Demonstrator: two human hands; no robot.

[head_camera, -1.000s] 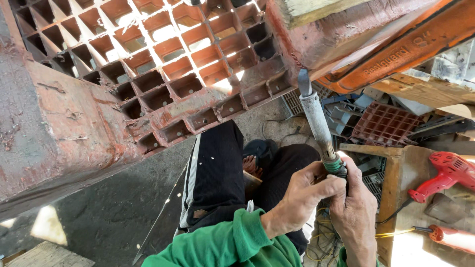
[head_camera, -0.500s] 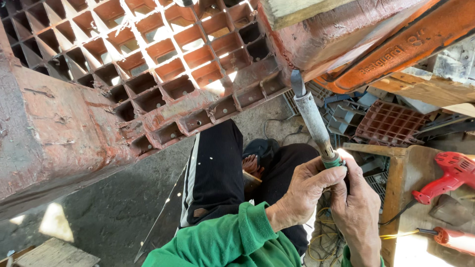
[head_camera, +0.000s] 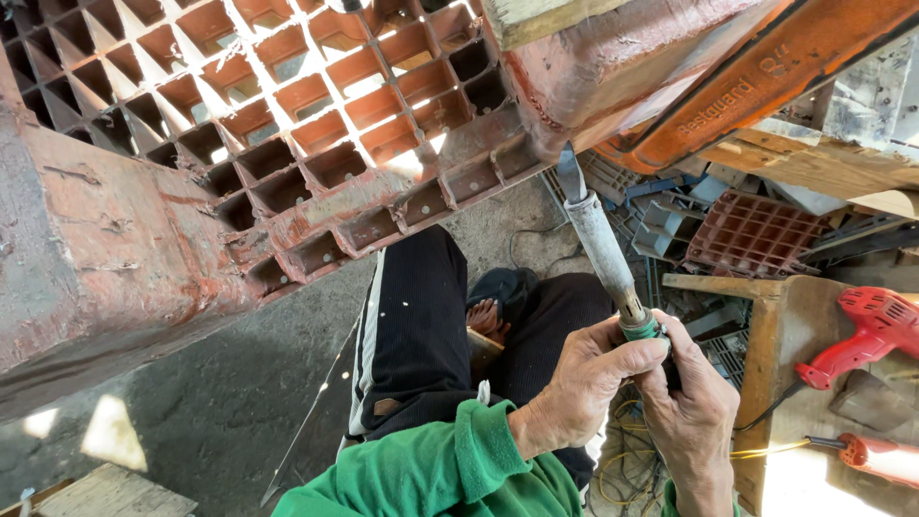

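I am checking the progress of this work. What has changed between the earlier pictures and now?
Little changed. Both hands, left and right, still grip the tool's handle. The tool has tilted slightly, so its flat tip now lies closer to the edge of the red crate. The red drill stayed on the wooden bench.

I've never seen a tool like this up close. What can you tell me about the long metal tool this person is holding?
The tool is a long grey metal barrel with a flat, dark blade tip and a green collar above a dark handle. Both hands grip the handle: left hand and right hand. It tilts up to the left, its tip at the edge of the worn red plastic crate.
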